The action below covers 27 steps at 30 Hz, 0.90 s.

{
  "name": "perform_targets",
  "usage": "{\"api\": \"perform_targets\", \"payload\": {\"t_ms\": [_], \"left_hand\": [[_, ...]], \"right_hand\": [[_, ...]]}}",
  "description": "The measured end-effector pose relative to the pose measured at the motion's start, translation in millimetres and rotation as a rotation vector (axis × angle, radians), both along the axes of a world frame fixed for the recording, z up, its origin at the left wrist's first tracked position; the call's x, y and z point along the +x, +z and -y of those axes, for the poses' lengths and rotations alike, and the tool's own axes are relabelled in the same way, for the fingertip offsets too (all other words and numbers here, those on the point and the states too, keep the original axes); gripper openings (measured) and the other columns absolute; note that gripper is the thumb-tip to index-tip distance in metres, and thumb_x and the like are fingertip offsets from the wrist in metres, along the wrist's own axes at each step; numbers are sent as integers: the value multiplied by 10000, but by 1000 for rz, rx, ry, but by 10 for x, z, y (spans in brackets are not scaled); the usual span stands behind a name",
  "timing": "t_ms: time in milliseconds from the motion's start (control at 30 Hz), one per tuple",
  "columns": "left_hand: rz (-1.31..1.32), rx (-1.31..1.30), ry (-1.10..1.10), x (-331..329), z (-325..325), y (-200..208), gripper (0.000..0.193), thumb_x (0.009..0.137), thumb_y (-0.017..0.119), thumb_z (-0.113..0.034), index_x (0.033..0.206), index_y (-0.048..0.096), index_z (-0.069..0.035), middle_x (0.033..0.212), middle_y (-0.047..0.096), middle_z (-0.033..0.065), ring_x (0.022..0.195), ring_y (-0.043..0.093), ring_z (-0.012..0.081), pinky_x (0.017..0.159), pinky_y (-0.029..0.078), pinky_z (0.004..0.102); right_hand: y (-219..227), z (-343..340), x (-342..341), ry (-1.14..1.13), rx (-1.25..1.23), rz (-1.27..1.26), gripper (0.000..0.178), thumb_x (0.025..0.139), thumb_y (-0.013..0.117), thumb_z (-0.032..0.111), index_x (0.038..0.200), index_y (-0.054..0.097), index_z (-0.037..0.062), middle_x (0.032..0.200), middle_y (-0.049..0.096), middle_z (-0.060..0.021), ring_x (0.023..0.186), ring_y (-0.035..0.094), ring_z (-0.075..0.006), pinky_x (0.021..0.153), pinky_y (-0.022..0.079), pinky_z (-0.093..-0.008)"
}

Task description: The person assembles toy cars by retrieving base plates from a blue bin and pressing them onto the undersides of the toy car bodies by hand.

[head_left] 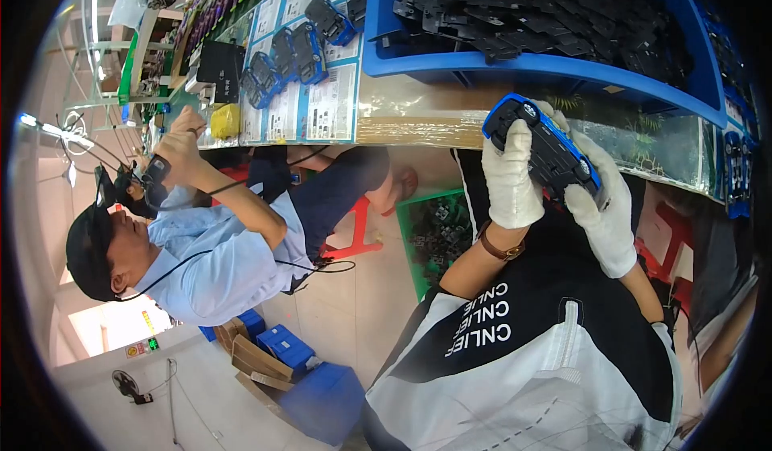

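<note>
In both my white-gloved hands is a blue toy car (547, 152), its black underside turned up toward me. My left hand (513, 173) grips the car's left side, thumb laid on the underside near one end. My right hand (599, 189) wraps the other side, with its thumb close to the lower end and fingers along the far edge. Just beyond the car stands a blue bin (515, 63) heaped with flat black plastic parts (531, 16). The car's upper side is hidden from me.
Several blue toy cars (297, 53) lie underside up on printed sheets (331, 101) at the left, with more cars (736, 169) at the far right. A co-worker (217, 234) sits to my left. A green crate (438, 238) of dark parts and red stools (354, 234) are below the table.
</note>
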State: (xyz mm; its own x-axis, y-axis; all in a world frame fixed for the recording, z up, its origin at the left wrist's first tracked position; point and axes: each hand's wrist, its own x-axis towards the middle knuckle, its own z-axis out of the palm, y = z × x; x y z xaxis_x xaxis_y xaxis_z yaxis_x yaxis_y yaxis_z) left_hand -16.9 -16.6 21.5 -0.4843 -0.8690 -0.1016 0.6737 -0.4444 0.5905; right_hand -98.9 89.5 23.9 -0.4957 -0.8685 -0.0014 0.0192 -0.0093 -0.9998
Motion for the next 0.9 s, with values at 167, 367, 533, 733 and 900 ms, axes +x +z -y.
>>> {"api": "perform_targets", "payload": {"t_ms": [167, 367, 533, 733, 900], "left_hand": [[54, -68, -44, 52, -28, 72, 301, 861, 665, -176, 1094, 547, -25, 1036, 609, 90, 939, 612, 197, 833, 521, 334], [58, -30, -113, 113, -54, 52, 377, 797, 741, -128, 1109, 551, -37, 1069, 617, 82, 983, 612, 198, 868, 512, 342], [113, -39, -192, 95, 19, 17, 331, 799, 702, -63, 1094, 555, -42, 1071, 618, 82, 985, 612, 196, 877, 508, 342], [133, -46, -217, 58, -15, -72, 393, 785, 700, -53, 1140, 533, -54, 1113, 608, 94, 1006, 604, 205, 884, 503, 344], [-11, -8, -255, 62, -46, -157, 536, 765, 783, -224, 1192, 501, -63, 1157, 586, 109, 1056, 585, 229, 917, 496, 375]], "right_hand": [[20, 23, -58, 23, -3, -99, 651, 847, 691, 344, 1337, 447, -9, 1309, 495, -134, 1183, 492, -203, 1029, 362, -340], [-4, -24, -39, -19, -66, -245, 554, 822, 700, 203, 1292, 488, 3, 1276, 552, -179, 1127, 570, -275, 964, 426, -348], [-1, -39, -77, -42, -28, -368, 553, 808, 720, 212, 1271, 501, 2, 1253, 566, -178, 1093, 586, -285, 939, 443, -349], [-10, -5, -133, -93, -121, -628, 552, 752, 745, 141, 1237, 519, 4, 1127, 618, -184, 935, 628, -322, 805, 496, -347], [26, -50, -171, -111, -166, -635, 563, 714, 767, 129, 1211, 532, 6, 1089, 626, -179, 918, 633, -315, 789, 500, -341]]}}
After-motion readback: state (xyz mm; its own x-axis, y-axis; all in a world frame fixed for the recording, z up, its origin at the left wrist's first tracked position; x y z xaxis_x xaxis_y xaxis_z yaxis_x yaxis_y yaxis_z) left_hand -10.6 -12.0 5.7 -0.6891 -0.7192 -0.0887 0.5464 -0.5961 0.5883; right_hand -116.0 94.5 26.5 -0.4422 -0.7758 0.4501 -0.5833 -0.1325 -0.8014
